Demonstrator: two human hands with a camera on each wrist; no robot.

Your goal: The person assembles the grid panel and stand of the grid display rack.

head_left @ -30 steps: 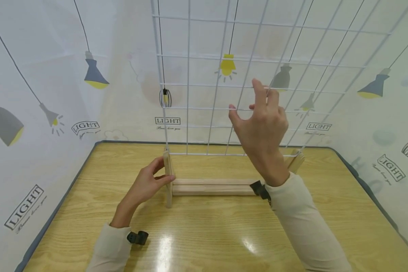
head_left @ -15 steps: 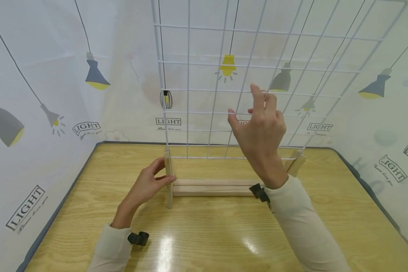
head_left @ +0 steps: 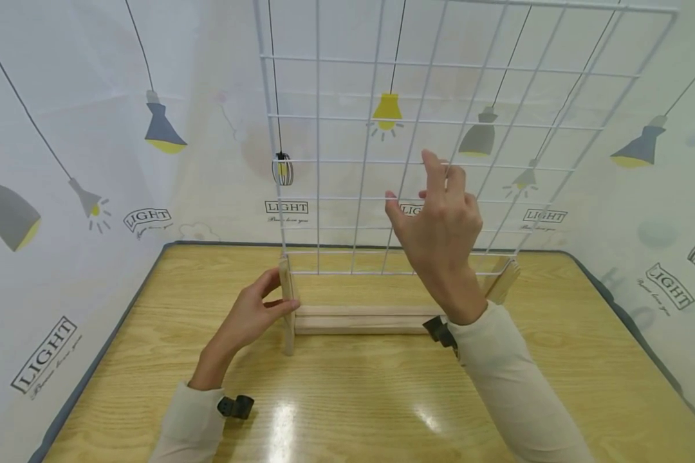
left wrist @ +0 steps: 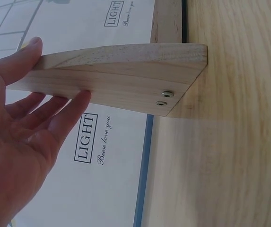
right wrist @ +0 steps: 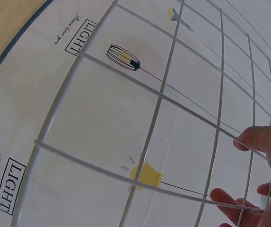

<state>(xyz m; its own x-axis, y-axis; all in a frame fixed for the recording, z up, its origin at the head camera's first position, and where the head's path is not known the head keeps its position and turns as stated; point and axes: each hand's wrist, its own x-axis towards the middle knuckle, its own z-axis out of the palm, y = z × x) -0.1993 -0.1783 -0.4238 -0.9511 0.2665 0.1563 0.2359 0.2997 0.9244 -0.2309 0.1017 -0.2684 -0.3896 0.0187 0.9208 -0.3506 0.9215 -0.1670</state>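
My left hand (head_left: 250, 314) pinches the left wooden side board (head_left: 288, 333) of a low wooden stand. In the left wrist view the thumb lies over the board's edge and the fingertips touch its outer face, where two metal bolts (left wrist: 167, 94) show. A white wire grid panel (head_left: 317, 118) rises above the stand, its lower edge near the tops of the two side boards. My right hand (head_left: 443, 235) grips the grid, thumb and fingers hooked through its wires. Whether the grid's lower corners sit in the boards is too small to tell.
Pale wooden crossbars (head_left: 365, 320) join the left board to the right side board (head_left: 502, 281), partly hidden by my right forearm. The wood-grain table (head_left: 347, 399) has a dark edge. Behind it hangs a white sheet (head_left: 220, 173) printed with lamps.
The grid has come down and its top edge has come into view. My right hand has moved slightly down and left with it. The left hand has stayed in place.
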